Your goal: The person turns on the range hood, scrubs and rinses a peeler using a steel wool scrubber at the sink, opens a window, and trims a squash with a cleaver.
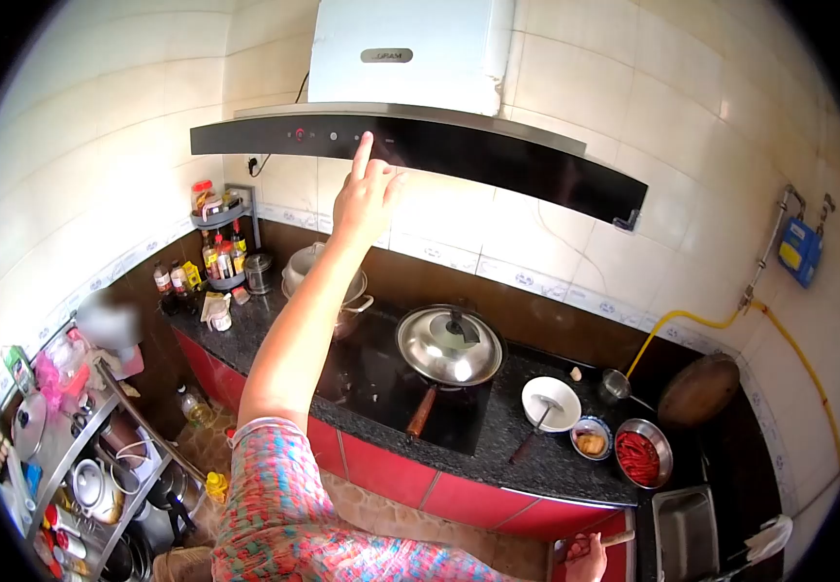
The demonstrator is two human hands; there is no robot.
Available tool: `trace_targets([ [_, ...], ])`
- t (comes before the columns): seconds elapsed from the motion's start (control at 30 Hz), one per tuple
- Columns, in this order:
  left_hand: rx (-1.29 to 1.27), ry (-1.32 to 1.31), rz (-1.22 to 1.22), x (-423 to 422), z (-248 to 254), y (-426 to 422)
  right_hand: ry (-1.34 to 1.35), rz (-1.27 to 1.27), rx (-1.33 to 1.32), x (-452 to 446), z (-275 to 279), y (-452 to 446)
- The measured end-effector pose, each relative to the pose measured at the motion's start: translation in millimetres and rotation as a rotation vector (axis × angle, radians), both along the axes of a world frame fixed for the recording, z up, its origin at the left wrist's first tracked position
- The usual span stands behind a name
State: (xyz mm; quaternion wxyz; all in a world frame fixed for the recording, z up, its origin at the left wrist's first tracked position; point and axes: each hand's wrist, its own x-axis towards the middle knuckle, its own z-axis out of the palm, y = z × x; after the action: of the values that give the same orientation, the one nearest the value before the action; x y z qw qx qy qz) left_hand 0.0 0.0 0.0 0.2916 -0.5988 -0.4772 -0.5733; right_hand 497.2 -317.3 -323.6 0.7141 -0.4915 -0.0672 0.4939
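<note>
My left hand (367, 199) is raised to the black panel of the range hood (498, 160), with its index fingertip on or very near the panel's buttons. Its other fingers are partly bent, and it holds nothing. A red symbol glows on the panel to the left of that fingertip. Low at the right, by the red cabinets, my right hand (585, 560) is closed round a light brown stick-like object (620, 537), mostly hidden by the fingers. Beneath the hood, a lidded wok (451, 351) with a wooden handle sits on the black cooktop (362, 386).
A pot (306, 269) stands behind my left forearm. On the right counter are a white bowl (558, 396) with a utensil, a small bowl (591, 442), a metal bowl of red peppers (637, 460) and a sink (687, 533). A crowded rack (85, 441) stands at left.
</note>
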Motion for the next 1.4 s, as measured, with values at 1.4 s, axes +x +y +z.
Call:
trace_targets([
  [1.4,-0.254,1.238,-1.417,413.8,-350.2,-186.5,-1.419,0.776,-0.570,34.5,1.4,-16.5],
])
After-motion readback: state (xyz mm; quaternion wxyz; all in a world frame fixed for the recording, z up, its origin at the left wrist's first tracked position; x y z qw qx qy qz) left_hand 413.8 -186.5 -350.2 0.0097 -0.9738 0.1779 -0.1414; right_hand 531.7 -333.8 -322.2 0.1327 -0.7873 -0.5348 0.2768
